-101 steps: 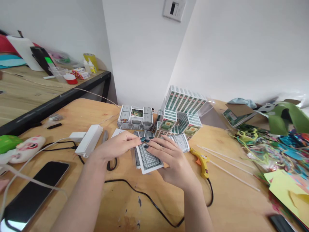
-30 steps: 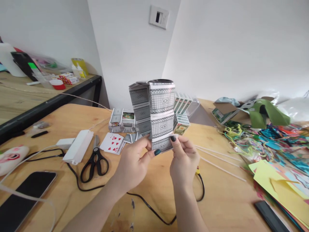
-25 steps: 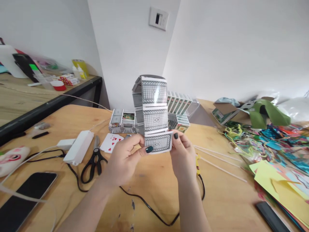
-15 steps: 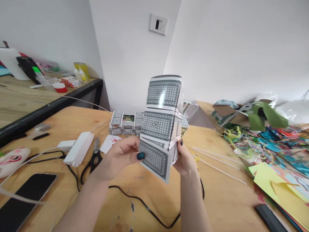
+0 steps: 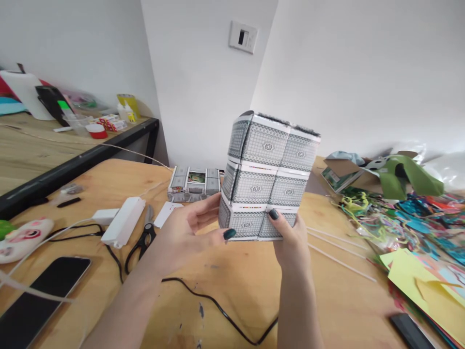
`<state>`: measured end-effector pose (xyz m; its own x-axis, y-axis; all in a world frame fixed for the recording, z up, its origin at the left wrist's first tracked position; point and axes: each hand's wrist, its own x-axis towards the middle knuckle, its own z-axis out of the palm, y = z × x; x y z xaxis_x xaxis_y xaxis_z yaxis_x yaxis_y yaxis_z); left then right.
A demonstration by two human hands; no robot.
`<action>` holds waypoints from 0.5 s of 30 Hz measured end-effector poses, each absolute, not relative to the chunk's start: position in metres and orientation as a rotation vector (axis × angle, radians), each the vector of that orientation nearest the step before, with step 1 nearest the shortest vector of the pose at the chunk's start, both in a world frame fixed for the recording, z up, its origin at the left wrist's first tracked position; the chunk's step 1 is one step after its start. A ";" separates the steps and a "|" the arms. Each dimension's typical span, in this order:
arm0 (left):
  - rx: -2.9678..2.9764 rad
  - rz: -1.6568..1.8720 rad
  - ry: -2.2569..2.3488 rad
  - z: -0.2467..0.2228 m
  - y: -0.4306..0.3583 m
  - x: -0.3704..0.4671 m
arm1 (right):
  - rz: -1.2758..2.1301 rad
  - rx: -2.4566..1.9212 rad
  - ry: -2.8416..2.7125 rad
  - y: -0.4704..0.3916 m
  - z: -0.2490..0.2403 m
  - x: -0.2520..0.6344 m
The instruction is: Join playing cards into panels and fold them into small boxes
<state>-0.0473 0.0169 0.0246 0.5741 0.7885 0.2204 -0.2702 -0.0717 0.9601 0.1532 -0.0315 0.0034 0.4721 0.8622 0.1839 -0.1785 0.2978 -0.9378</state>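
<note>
A tall box built of playing cards [image 5: 268, 147], with grey patterned backs outward, is held up over the table. My right hand [image 5: 290, 240] grips its lower right part, thumb on the front face. At the lower left corner, my left hand [image 5: 192, 237] holds the box, thumb at the bottom front edge and fingers partly hidden behind the side. A lower card structure [image 5: 196, 184] made of similar cards stands at the back of the table. Loose white cards [image 5: 167, 213] lie beside black-handled scissors [image 5: 143, 237], near my left wrist.
On the left lie a phone [image 5: 43, 295], a white power adapter [image 5: 123, 222] and black cable [image 5: 218, 305]. White sticks [image 5: 341, 261], yellow paper [image 5: 417, 281], colourful scraps [image 5: 410, 218] and a cardboard box [image 5: 343, 172] are on the right. A side table [image 5: 109, 150] borders the left.
The card box has turned from its narrow side to its wide face and shifted right. The card that hung loose at its bottom no longer sticks out. My right thumb moved onto the front.
</note>
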 end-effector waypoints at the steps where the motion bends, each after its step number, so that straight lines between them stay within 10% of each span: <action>1: 1.372 0.944 0.475 0.023 0.016 -0.047 | 0.793 -1.043 -0.792 -0.032 0.004 0.152; 15: 1.516 1.131 0.596 0.012 0.005 -0.033 | 0.734 -1.156 -0.677 -0.036 0.015 0.147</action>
